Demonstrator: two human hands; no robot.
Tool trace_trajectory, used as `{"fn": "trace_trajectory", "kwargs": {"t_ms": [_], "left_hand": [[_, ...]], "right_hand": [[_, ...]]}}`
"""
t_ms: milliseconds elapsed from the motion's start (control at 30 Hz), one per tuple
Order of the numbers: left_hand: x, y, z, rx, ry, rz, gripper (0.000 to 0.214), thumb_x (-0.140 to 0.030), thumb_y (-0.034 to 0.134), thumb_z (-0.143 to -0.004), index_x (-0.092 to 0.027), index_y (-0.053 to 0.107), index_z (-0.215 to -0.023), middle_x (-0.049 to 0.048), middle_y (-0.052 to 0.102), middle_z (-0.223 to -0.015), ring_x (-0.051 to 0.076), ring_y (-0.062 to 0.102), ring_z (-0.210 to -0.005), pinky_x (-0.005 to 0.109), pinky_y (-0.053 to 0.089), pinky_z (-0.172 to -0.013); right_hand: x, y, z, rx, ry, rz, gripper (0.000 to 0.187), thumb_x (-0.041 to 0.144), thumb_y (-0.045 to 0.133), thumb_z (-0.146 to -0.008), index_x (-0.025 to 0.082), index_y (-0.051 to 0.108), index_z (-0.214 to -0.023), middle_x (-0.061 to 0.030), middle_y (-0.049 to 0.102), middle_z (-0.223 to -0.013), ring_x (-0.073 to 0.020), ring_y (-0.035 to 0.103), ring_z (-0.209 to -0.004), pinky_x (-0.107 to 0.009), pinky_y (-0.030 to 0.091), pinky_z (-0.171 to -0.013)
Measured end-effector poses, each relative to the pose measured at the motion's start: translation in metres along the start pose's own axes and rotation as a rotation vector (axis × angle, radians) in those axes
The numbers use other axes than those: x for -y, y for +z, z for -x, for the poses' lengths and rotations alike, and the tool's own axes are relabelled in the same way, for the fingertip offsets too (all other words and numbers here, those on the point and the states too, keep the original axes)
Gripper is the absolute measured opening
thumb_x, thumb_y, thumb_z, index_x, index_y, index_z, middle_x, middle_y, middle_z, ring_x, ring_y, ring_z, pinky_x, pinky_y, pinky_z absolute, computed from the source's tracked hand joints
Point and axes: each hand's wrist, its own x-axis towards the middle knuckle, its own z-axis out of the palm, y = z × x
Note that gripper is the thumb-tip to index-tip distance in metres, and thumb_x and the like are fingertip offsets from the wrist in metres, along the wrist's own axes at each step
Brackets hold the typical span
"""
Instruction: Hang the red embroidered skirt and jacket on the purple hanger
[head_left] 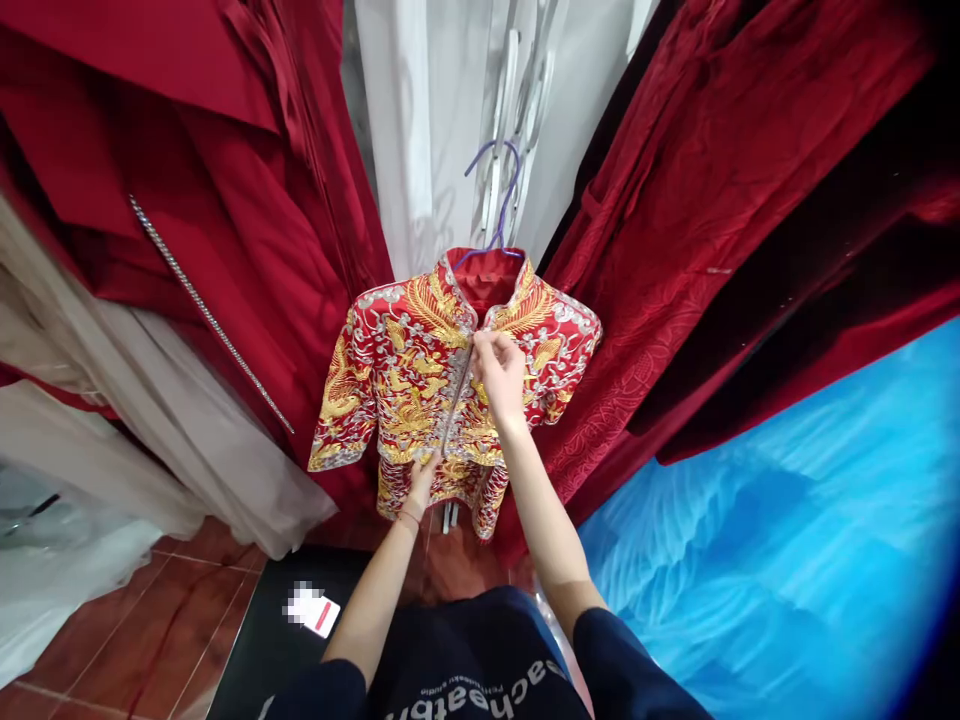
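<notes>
A red jacket point(397, 380) with gold and silver embroidery hangs on a purple hanger point(501, 190) in front of me. My right hand point(497, 368) pinches the jacket's front opening just below the collar, fingers closed. Lower down, my left hand point(422, 482) grips the bottom hem at the front seam. Both arms reach forward from my dark sleeves.
Dark red garments point(247, 250) hang close on the left and right point(720, 200). White fabric point(420, 120) hangs behind, pale gowns point(135, 420) at the left. A blue cloth point(750, 560) fills the lower right. A black box with a tag point(313, 610) lies on red floor tiles point(150, 620).
</notes>
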Motion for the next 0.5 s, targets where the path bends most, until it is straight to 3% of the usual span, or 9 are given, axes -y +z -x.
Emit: {"fn": "trace_trajectory", "kwargs": {"t_ms": [67, 133, 167, 233, 300, 367, 400, 433, 500], "left_hand": [[-0.029, -0.006, 0.000, 0.083, -0.037, -0.149, 0.036, -0.041, 0.091, -0.053, -0.017, 0.070, -0.070, 0.0075, 0.072, -0.066, 0.025, 0.072, -0.077, 0.046, 0.052, -0.092], [-0.066, -0.017, 0.005, 0.185, -0.037, -0.282, 0.032, -0.038, 0.091, -0.051, -0.017, 0.069, -0.064, 0.0080, 0.068, -0.058, 0.026, 0.069, -0.061, 0.045, 0.057, -0.075], [-0.087, -0.022, 0.009, 0.226, -0.007, -0.330, 0.031, -0.034, 0.092, -0.049, -0.018, 0.069, -0.061, 0.0075, 0.068, -0.057, 0.026, 0.068, -0.058, 0.044, 0.057, -0.070], [-0.135, -0.032, 0.017, 0.292, 0.108, -0.384, 0.033, -0.022, 0.094, -0.042, -0.018, 0.071, -0.066, 0.0082, 0.072, -0.066, 0.029, 0.070, -0.066, 0.044, 0.057, -0.072], [-0.185, -0.037, 0.022, 0.294, 0.282, -0.377, 0.033, -0.026, 0.091, -0.052, -0.019, 0.073, -0.078, 0.0087, 0.076, -0.082, 0.029, 0.071, -0.084, 0.046, 0.056, -0.085], [-0.231, -0.034, 0.022, 0.195, 0.502, -0.310, 0.030, -0.042, 0.079, -0.071, -0.022, 0.070, -0.092, 0.0048, 0.074, -0.090, 0.023, 0.069, -0.094, 0.043, 0.051, -0.097], [-0.251, -0.029, 0.020, 0.098, 0.660, -0.263, 0.031, -0.046, 0.075, -0.076, -0.023, 0.068, -0.095, 0.0028, 0.072, -0.091, 0.020, 0.067, -0.094, 0.040, 0.049, -0.100], [-0.268, -0.023, 0.016, -0.029, 0.902, -0.268, 0.034, -0.047, 0.074, -0.077, -0.022, 0.066, -0.098, 0.0041, 0.071, -0.093, 0.020, 0.067, -0.094, 0.040, 0.049, -0.099], [-0.293, -0.008, 0.007, -0.065, 1.161, -0.424, 0.048, -0.047, 0.079, -0.071, -0.020, 0.063, -0.108, 0.0079, 0.068, -0.112, 0.022, 0.063, -0.107, 0.039, 0.046, -0.102]], "right_hand": [[0.003, -0.025, -0.004, -0.009, -0.146, 0.261, 0.037, 0.053, 0.058, -0.090, 0.020, 0.060, -0.074, 0.0036, 0.052, -0.061, -0.0102, 0.043, -0.054, -0.025, 0.036, -0.055], [0.007, -0.063, -0.011, -0.184, -0.337, 0.493, 0.036, 0.050, 0.056, -0.092, 0.020, 0.061, -0.073, -0.0002, 0.058, -0.069, -0.0138, 0.051, -0.065, -0.029, 0.043, -0.065], [0.008, -0.085, -0.016, -0.292, -0.421, 0.566, 0.033, 0.049, 0.056, -0.092, 0.020, 0.063, -0.078, -0.0026, 0.061, -0.077, -0.0165, 0.056, -0.074, -0.032, 0.046, -0.073], [0.007, -0.129, -0.027, -0.320, -0.498, 0.654, 0.028, 0.049, 0.061, -0.089, 0.022, 0.066, -0.096, -0.0070, 0.065, -0.099, -0.0224, 0.060, -0.098, -0.038, 0.048, -0.087], [0.001, -0.164, -0.038, -0.178, -0.442, 0.596, 0.042, 0.051, 0.063, -0.086, 0.025, 0.059, -0.120, -0.0091, 0.062, -0.121, -0.0244, 0.058, -0.113, -0.042, 0.048, -0.095], [-0.008, -0.186, -0.045, -0.063, -0.362, 0.529, 0.050, 0.054, 0.063, -0.086, 0.027, 0.053, -0.127, -0.0092, 0.060, -0.128, -0.0240, 0.058, -0.116, -0.043, 0.049, -0.097], [-0.013, -0.193, -0.048, -0.046, -0.328, 0.519, 0.052, 0.056, 0.062, -0.086, 0.027, 0.052, -0.127, -0.0090, 0.061, -0.126, -0.0235, 0.060, -0.114, -0.043, 0.049, -0.097], [-0.017, -0.197, -0.050, -0.054, -0.303, 0.535, 0.053, 0.057, 0.063, -0.085, 0.026, 0.053, -0.127, -0.0091, 0.062, -0.122, -0.0232, 0.061, -0.110, -0.042, 0.050, -0.095], [-0.024, -0.200, -0.052, -0.091, -0.283, 0.632, 0.060, 0.062, 0.067, -0.080, 0.023, 0.054, -0.125, -0.0103, 0.061, -0.118, -0.0239, 0.060, -0.106, -0.043, 0.050, -0.094]]}}
